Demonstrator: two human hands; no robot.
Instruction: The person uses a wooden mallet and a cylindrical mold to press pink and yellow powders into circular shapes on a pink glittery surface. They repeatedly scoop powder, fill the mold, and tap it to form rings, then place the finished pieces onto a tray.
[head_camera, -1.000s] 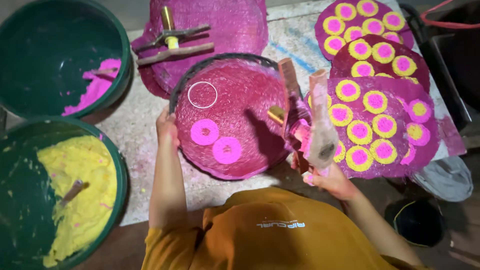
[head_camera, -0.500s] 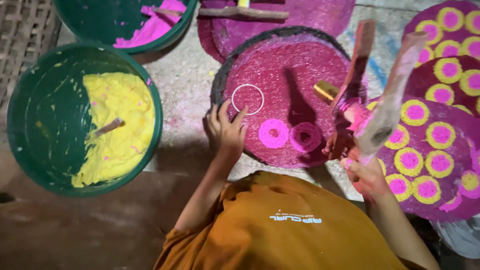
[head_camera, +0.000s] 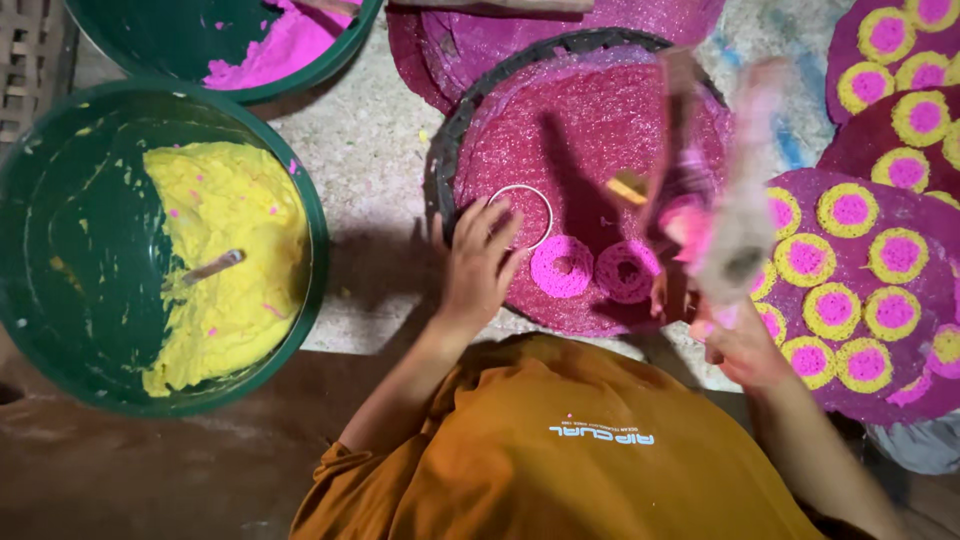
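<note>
My left hand (head_camera: 478, 262) rests on a round magenta mat in a dark-rimmed tray (head_camera: 440, 165), with its fingertips on a thin white ring (head_camera: 545, 205) lying flat there. Two pink paste rings (head_camera: 562, 266) sit side by side just right of the hand. My right hand (head_camera: 742, 348) is at the tray's right edge and grips a pink-stained squeeze bag (head_camera: 735, 225). The bag is blurred by motion and stands above the mat. A small yellowish piece (head_camera: 627, 188) lies on the mat near the bag.
A green basin (head_camera: 312, 290) at left holds yellow paste with a stick in it. Another green basin (head_camera: 330, 55) with pink paste is at top left. Purple mats with yellow-and-pink discs (head_camera: 862, 280) lie at right. More magenta mats (head_camera: 560, 30) are behind the tray.
My left hand has moved from the tray's rim onto the white ring. My right hand has swung the bag up beside the tray. The view has shifted nearer.
</note>
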